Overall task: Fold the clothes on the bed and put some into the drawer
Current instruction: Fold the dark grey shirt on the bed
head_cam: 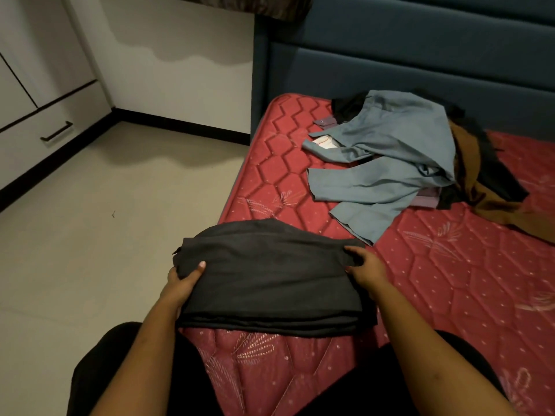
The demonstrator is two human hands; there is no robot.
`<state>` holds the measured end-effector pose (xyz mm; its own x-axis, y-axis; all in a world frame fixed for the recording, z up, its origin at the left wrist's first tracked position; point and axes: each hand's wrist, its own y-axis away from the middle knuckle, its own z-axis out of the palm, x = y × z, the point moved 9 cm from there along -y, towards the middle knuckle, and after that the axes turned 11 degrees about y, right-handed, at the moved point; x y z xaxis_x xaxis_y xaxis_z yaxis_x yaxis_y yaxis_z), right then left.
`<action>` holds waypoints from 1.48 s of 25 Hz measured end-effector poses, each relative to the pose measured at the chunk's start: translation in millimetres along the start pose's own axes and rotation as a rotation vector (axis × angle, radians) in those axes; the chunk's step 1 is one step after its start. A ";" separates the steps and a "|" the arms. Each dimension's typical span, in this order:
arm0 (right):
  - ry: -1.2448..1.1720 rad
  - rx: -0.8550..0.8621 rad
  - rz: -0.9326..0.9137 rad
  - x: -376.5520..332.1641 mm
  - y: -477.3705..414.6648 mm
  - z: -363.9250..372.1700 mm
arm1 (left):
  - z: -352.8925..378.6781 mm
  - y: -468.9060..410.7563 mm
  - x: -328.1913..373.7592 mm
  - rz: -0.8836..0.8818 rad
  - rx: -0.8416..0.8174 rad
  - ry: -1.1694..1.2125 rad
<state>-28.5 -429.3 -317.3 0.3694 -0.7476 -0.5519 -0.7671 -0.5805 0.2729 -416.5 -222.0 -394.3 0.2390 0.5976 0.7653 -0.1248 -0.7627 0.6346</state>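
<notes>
Head camera, looking down over my two bare forearms at the near corner of a bed. A folded dark grey garment [264,280] lies in several flat layers on the red quilted mattress [450,280], right in front of me, with its left side reaching the mattress edge. My left grip [181,283] holds the garment's left edge, thumb on top of the cloth and fingers tucked beneath. My right grip [366,265] holds the right edge, fingers curled over the top fold and thumb pressed to the side. Farther up the mattress, well apart from the folded piece, a heap of unfolded clothes is spread out: a blue-grey garment [390,163] lies on top, a brown garment [474,163] and black cloth [348,105] show beside and under it. Behind the heap rises a dark blue padded headboard [420,55]. To the left, across the pale tiled floor [105,220], stands a white cabinet whose drawer [36,145] is closed and carries a black bar handle.
</notes>
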 end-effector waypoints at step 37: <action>0.013 -1.019 -0.377 -31.5 139.5 57.2 | 250.3 152.6 93.4 -0.040 -0.563 -0.039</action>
<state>-177.2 -468.3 -307.0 0.5002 -0.4654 -0.7302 0.1903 -0.7636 0.6170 -172.2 -344.5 -252.9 0.2885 0.6057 0.7415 -0.6070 -0.4832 0.6309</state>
